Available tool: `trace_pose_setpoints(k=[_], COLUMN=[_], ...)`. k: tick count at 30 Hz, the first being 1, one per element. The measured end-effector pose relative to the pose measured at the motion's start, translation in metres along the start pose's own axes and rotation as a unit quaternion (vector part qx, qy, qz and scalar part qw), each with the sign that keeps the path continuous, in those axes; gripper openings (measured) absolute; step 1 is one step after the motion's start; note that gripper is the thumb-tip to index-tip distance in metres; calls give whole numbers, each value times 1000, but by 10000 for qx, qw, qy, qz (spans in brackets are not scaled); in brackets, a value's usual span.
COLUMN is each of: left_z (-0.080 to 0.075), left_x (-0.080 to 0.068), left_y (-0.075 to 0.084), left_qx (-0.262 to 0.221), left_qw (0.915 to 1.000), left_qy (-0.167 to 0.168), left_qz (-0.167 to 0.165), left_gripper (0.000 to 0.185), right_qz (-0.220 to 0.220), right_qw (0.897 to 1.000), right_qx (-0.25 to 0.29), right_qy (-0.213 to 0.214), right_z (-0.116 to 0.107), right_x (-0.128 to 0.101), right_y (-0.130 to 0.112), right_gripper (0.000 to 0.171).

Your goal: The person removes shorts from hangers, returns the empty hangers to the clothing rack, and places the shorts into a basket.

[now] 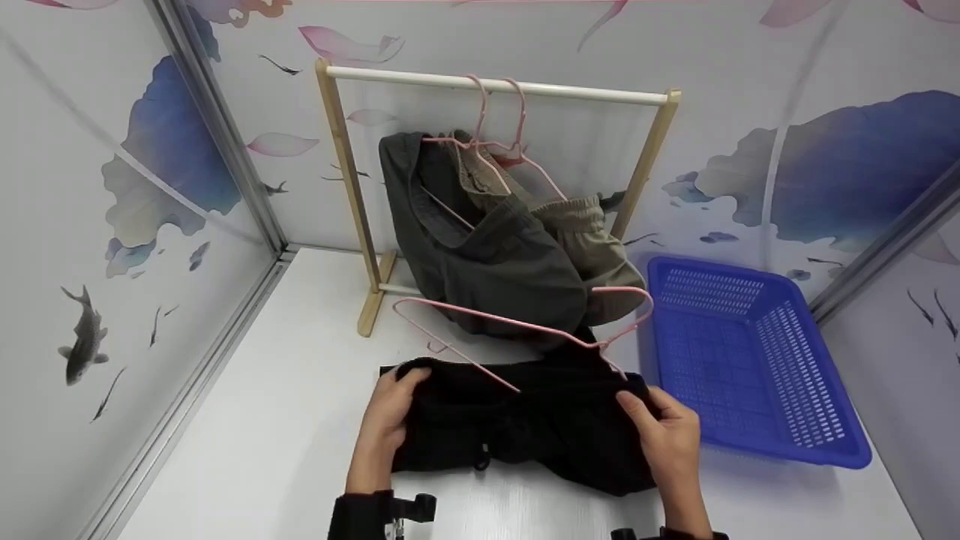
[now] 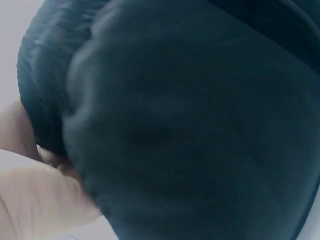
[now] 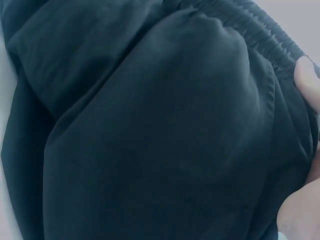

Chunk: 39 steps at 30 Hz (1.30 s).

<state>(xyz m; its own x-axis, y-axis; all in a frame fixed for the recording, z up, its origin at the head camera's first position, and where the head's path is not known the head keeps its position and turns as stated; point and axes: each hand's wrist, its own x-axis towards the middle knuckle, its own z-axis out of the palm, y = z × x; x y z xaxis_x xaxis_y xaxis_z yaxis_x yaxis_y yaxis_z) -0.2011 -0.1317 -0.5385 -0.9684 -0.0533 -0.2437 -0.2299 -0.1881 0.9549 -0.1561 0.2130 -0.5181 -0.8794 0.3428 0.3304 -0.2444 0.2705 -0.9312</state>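
A pair of black shorts (image 1: 442,435) with a drawstring lies at the front of the white table. My left hand (image 1: 386,412) pinches the left end of the waistband, thumb on top. At the other end my right hand (image 1: 669,435) grips the waistband. A pink hanger (image 1: 487,313) leans over the shorts, its hook to the right and its lower part running into the waist opening. Dark cloth (image 2: 175,125) fills the left wrist view beside the fingers. The right wrist view shows the gathered elastic waistband (image 3: 250,30) near my right thumb.
Behind stands a clothes rack (image 1: 495,84) with wooden legs and a white bar. Grey shorts (image 1: 495,270) and khaki shorts (image 1: 592,240) hang there on pink hangers. A blue plastic basket (image 1: 750,360) sits at the right. Patterned walls enclose the table (image 1: 247,420).
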Motion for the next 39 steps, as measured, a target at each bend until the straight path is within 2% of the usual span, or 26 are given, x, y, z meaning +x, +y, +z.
trace_pose_setpoints(k=[2, 5, 11, 17, 23, 27, 28, 33, 35, 39], left_z=[1, 4, 11, 17, 23, 29, 31, 48, 56, 69], left_x=[0, 1, 1, 0, -2, -8, -10, -18, -20, -21], left_y=[2, 4, 6, 2, 1, 7, 9, 22, 26, 29], left_qx=[568, 1163, 1717, 2179, 2468, 2778, 2894, 3515, 3683, 3928], left_qw=[9979, 9905, 9734, 9510, 9213, 8913, 8808, 8134, 7896, 7589], left_qy=[289, 635, 1095, 1069, 986, 927, 947, 1036, 1018, 955], left_qz=[150, 366, 1050, 1916, 2839, 3460, 3626, 4519, 4801, 5106], left_gripper=[46, 51, 46, 47, 46, 48, 48, 50, 51, 51], right_qz=[-61, -203, -360, -424, -367, -309, -316, -587, -783, -1290], right_qw=[10000, 9997, 9988, 9982, 9972, 9963, 9960, 9936, 9921, 9868], right_qx=[-73, -149, -323, -420, -629, -774, -807, -925, -918, -849], right_qy=[3, 2, -13, -82, -143, -199, -202, -285, -343, -480], right_z=[1, 3, 7, 10, 13, 14, 14, 15, 16, 18], right_x=[0, 1, 2, 4, 4, 4, 4, 4, 4, 3], right_y=[0, 1, 3, 3, 2, 3, 3, 1, 0, 2], right_gripper=[5, 5, 4, 3, 8, 10, 10, 10, 10, 14])
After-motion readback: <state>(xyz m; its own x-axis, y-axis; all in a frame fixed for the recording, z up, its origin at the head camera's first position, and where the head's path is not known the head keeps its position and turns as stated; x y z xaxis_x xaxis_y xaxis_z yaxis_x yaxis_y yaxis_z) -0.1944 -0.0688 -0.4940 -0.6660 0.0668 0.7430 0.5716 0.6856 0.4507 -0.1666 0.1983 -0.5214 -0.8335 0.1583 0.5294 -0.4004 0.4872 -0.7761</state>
